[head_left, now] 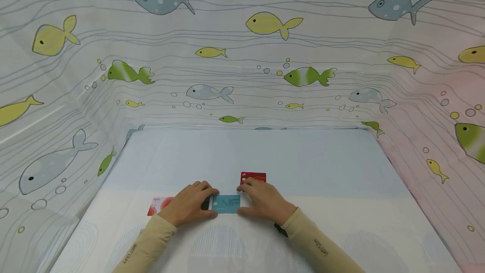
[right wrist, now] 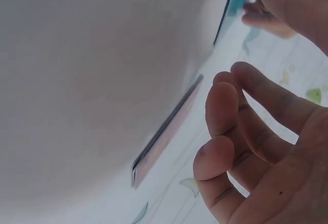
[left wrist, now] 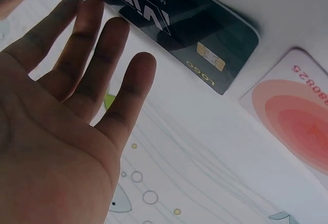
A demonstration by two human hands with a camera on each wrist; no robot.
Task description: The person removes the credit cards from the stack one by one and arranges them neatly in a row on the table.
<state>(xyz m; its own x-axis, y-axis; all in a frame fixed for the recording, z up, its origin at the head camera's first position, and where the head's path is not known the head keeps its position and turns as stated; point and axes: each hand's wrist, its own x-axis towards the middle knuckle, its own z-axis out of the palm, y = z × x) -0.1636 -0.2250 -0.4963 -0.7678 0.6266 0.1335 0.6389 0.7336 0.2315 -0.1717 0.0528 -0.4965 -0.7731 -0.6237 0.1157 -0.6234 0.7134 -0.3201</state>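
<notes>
A blue card (head_left: 226, 204) with a chip and large letters lies flat on the table between my hands. My left hand (head_left: 191, 201) is at its left end, index fingertip near the top edge and thumb tip near the bottom edge. At its right end is my right hand (head_left: 265, 200), with thumb and index fingertips spread by the two corners. Under the left hand, a dark green Vip card (left wrist: 179, 26) sits just left of the blue one. Farther left, a pink-and-white card (head_left: 154, 206) is partly hidden. Behind the right fingers lies a red card (head_left: 253, 175), partly covered.
A pale blue and white cloth covers the table (head_left: 326, 159). Fish-patterned sheeting (head_left: 246, 66) rises at the back and on both sides. Beige sleeves (head_left: 316, 239) reach in from the front, and a dark wrist device (head_left: 281, 230) shows at the right wrist.
</notes>
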